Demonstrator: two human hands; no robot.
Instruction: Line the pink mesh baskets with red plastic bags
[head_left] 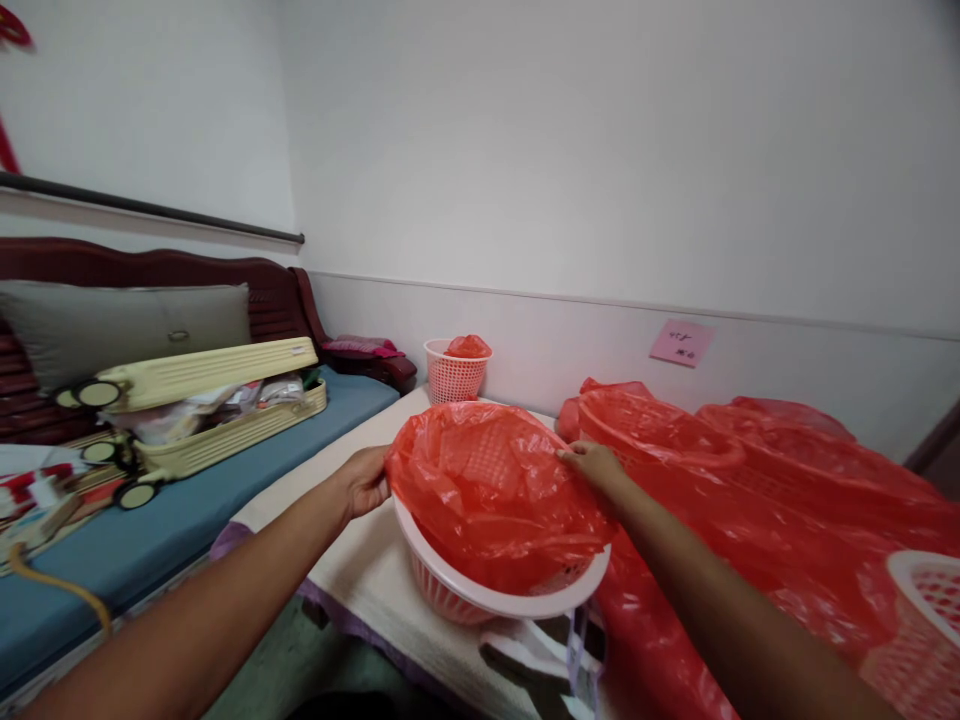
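A red plastic bag (480, 500) lies spread inside a pale pink basket (495, 600) in the middle of the view, its edge drawn over the far part of the rim. My left hand (367, 482) is closed on the bag's edge at the left side of the rim. On the right side, my right hand (592, 468) pinches the bag's edge too. Along the near rim the bag hangs inside, and some of the basket's holed wall shows there.
Red-bagged baskets (660, 430) crowd the right, with another pink basket (930, 600) at the right edge. A small basket (456, 372) stands by the wall. An open yellow suitcase (225, 430) lies on the blue-covered bench at left. A pink note (681, 343) is on the wall.
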